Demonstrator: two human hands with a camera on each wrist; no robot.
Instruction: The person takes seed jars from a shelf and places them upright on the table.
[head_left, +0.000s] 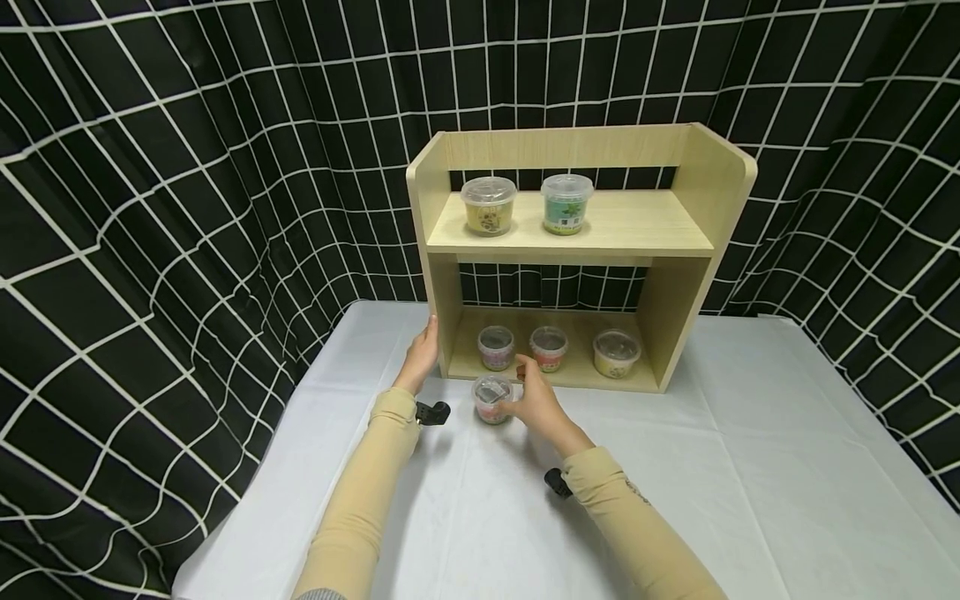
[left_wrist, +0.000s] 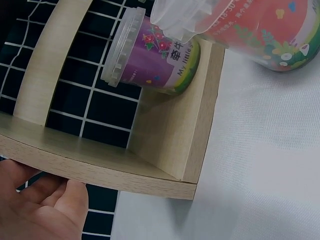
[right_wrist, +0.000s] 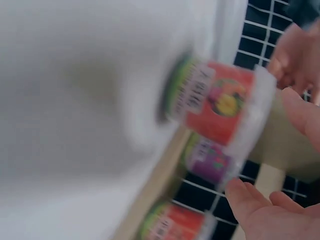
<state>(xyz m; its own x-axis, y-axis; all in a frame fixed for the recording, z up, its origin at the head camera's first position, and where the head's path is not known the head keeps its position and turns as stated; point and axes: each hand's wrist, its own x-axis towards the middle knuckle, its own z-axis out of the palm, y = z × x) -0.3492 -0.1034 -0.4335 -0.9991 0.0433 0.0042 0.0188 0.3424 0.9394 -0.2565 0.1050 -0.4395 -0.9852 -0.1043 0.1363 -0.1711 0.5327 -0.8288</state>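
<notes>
A clear-lidded tub with a red label point(head_left: 491, 390) stands on the white cloth just in front of the shelf. My right hand point(head_left: 538, 406) is at its right side, thumb and fingers spread apart; the right wrist view shows the fingertips point(right_wrist: 236, 187) close to the lid, in a blurred picture. My left hand point(head_left: 422, 357) touches the outer face of the wooden shelf's left side panel point(left_wrist: 95, 167), its fingers extended along it. Inside the lower level, a purple-labelled tub point(left_wrist: 150, 55) sits nearest that panel.
Another red-labelled tub point(head_left: 548, 350) and a yellow-labelled tub point(head_left: 617, 357) stand on the lower level. On the upper board point(head_left: 637, 221) are a yellow-labelled tub point(head_left: 489, 208) and a green-labelled tub point(head_left: 566, 206). Black cloth with a white grid point(head_left: 225, 167) hangs around the table.
</notes>
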